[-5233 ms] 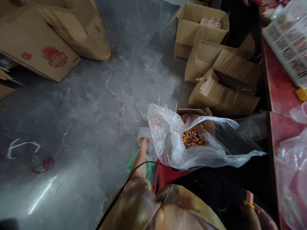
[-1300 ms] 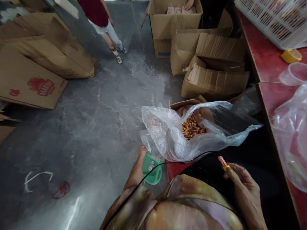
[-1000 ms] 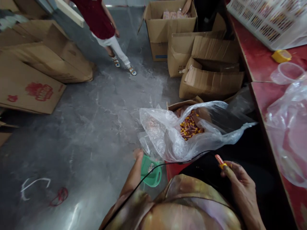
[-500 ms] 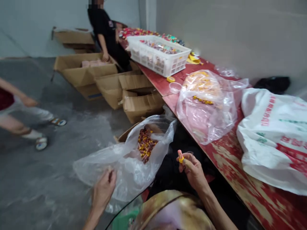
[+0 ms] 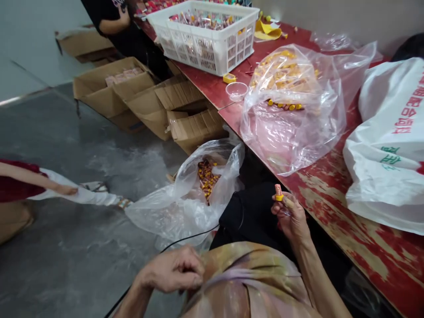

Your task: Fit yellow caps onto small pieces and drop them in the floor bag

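The right grip [image 5: 291, 216] is closed at the fingertips on a tube [image 5: 278, 191], pink and white with a yellow cap at its lower end. The tube stands nearly upright, rising clear of the thumb and fingers. The left grip [image 5: 174, 268] is well to the left of the right grip and nearer the body, beside the shirt [image 5: 245, 282]. Its fingers are bent in and its thumb lies along them; how far it is closed, and whether anything is inside, I cannot tell.

Left of the right grip and beyond the left one, an open clear bag [image 5: 162, 214] spreads out with many brown and yellow pieces [image 5: 208, 183] in it. A black cable [image 5: 188, 240] runs between this bag and the left grip. Farther ahead of both grips is a row of open boxes [image 5: 198, 132].

The worn red desk [image 5: 334, 212] runs just to the right of the right grip. On it, ahead of that grip, lies a clear sack [image 5: 294, 141] with yellow-capped pieces inside; past it are a clear cup [image 5: 236, 91] and a white basket [image 5: 215, 64]. A white bag [image 5: 387, 154] lies to the grip's right.

A person in a red top [image 5: 21, 181] is far left of both grips.
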Demonstrator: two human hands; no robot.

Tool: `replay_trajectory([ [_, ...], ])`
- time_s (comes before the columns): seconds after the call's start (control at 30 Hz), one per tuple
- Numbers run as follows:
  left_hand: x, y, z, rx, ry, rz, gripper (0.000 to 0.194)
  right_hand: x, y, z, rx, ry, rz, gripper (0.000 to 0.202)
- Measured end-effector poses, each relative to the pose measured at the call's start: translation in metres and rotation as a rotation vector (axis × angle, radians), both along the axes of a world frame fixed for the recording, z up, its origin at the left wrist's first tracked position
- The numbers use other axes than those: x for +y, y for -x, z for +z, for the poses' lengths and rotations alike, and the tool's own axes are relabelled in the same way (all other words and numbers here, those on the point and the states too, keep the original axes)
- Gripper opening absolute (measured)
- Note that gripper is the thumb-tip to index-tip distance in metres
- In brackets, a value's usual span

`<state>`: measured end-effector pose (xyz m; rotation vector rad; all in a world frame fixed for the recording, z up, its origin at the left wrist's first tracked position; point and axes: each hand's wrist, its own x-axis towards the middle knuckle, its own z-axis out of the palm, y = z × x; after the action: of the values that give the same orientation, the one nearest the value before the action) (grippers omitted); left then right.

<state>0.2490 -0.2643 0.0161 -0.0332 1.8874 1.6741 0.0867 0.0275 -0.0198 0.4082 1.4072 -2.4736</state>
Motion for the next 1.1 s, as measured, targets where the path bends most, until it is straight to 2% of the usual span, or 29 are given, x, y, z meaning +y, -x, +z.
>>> replay_trajectory([
  [0.03,0.008,0.019,0.009,0.036,-0.138,-0.074,0.036,0.000,0.001,0.002,0.006,-0.001,-0.003,0.026],
  [0.07,0.017,0.040,0.015,0.097,-0.266,-0.078,0.043,-0.001,0.001,0.004,0.010,-0.001,-0.009,0.025],
  [0.1,0.029,0.065,0.019,0.151,-0.407,0.068,0.049,-0.001,0.002,0.006,0.013,0.002,-0.017,0.025],
  [0.17,0.058,0.120,0.019,0.201,-0.654,0.478,0.054,0.000,0.002,0.012,0.025,0.008,-0.034,0.026],
  [0.2,0.075,0.149,0.018,0.183,-0.737,0.616,0.051,0.001,0.002,0.015,0.037,0.008,-0.046,0.026],
  [0.23,0.093,0.176,0.017,0.156,-0.790,0.673,0.045,0.003,0.002,0.018,0.051,0.009,-0.062,0.026],
  [0.3,0.132,0.222,0.018,0.111,-0.821,0.630,0.036,0.010,0.004,0.024,0.082,0.011,-0.110,0.025],
  [0.37,0.169,0.248,0.020,0.111,-0.821,0.523,0.034,0.019,0.006,0.030,0.108,0.021,-0.190,0.025],
  [0.43,0.199,0.253,0.019,0.166,-0.795,0.440,0.030,0.031,0.009,0.034,0.122,0.042,-0.291,0.026],
  [0.5,0.218,0.245,0.015,0.258,-0.728,0.339,0.023,0.042,0.012,0.037,0.119,0.066,-0.381,0.028],
  [0.57,0.229,0.234,0.008,0.293,-0.676,0.192,0.021,0.051,0.013,0.039,0.112,0.074,-0.432,0.029],
  [0.67,0.239,0.225,-0.001,0.194,-0.682,0.032,0.025,0.058,0.015,0.038,0.103,0.086,-0.473,0.029],
  [0.93,0.261,0.232,-0.023,0.054,-0.609,0.077,0.027,0.062,0.023,0.021,0.078,0.109,-0.482,0.030],
  [1.1,0.262,0.239,-0.023,0.023,-0.584,0.186,0.021,0.072,0.024,0.004,0.138,-0.001,-0.399,0.034],
])
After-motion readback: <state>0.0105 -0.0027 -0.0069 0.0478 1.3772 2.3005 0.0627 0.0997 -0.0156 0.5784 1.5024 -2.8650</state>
